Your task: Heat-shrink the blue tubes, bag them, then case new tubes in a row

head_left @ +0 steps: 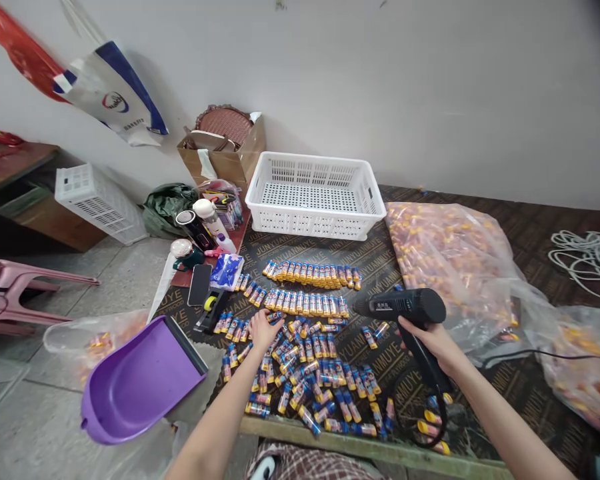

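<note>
Tubes [311, 304] lay aligned in two long rows at one o'clock from our left hand [263, 331], grip unclear, others left loose at four, while our right hand [436, 341] gripped a heat gun [399, 306].

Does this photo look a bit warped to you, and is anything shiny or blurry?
Head view: probably a wide lens, since the hanging bag splays outward and the top right corner darkens; head view: pale sheen on the table, highlights on the clear sack; head view: tubes fairly sharp, but the bag's small print too soft to read.
</note>
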`<state>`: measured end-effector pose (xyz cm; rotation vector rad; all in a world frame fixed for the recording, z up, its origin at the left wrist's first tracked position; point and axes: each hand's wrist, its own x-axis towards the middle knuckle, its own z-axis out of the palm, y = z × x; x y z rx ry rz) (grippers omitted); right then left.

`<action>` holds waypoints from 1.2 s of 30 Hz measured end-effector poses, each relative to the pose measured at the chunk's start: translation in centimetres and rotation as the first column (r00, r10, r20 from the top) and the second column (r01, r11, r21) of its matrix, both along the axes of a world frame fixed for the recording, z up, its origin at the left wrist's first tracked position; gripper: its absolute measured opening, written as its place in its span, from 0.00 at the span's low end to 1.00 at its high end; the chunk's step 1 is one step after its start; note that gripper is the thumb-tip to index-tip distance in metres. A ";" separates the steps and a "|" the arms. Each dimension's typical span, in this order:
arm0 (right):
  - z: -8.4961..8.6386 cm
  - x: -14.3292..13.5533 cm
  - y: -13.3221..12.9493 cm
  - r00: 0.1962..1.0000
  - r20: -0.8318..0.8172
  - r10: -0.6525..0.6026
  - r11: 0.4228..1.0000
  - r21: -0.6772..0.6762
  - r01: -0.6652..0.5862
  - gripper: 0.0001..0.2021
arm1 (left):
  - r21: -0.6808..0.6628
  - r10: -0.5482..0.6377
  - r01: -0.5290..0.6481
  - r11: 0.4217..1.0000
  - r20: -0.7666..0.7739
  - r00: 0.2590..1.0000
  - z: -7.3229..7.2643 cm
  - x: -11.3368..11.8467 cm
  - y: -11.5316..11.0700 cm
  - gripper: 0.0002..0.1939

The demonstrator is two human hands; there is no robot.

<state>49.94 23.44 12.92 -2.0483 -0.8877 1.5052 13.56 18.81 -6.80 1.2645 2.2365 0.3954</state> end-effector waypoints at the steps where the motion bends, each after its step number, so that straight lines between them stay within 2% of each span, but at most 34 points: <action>1: -0.1 -0.5 0.1 1.000 -0.017 0.020 1.000 0.007 -0.020 0.20 | -0.005 -0.022 0.022 1.000 -0.027 0.999 0.1 0.2 -0.1 0.23; 6: -0.4 -5.3 0.9 0.981 -0.120 0.150 0.988 0.064 -0.143 0.19 | -0.001 -0.117 0.117 0.993 -0.079 0.990 0.8 0.4 -1.0 0.17; 10: -0.7 -9.7 1.6 0.946 -0.176 0.272 0.961 0.111 -0.255 0.19 | 0.084 -0.133 0.138 0.987 -0.067 0.989 1.4 -0.1 -2.4 0.13; 16: -1.3 -14.6 2.8 0.905 -0.176 0.387 0.916 0.184 -0.356 0.18 | 0.161 0.020 -0.016 0.987 -0.023 1.000 2.6 -2.0 -7.1 0.09; 21: -1.4 -17.1 3.3 0.880 -0.149 0.451 0.888 0.179 -0.424 0.19 | 0.121 0.146 -0.147 0.982 0.019 0.989 3.3 -4.1 -12.1 0.10; 25: -1.5 -18.8 3.6 0.861 -0.131 0.492 0.866 0.179 -0.467 0.19 | 0.082 0.224 -0.225 0.971 0.032 0.974 3.3 -5.5 -14.5 0.09; 29: -3.2 -21.5 4.1 0.875 -0.136 0.464 0.861 0.300 -0.410 0.20 | 0.061 0.246 -0.248 0.967 0.040 0.968 3.1 -6.4 -14.8 0.09; 32: -5.0 -23.7 4.8 0.872 -0.137 0.469 0.825 0.421 -0.377 0.22 | 0.070 0.234 -0.238 0.969 0.060 0.970 3.3 -6.9 -14.2 0.09; 36: -6.6 -26.0 5.6 0.840 -0.156 0.520 0.802 0.427 -0.418 0.21 | 0.084 0.219 -0.225 0.971 0.073 0.973 3.5 -7.3 -13.7 0.10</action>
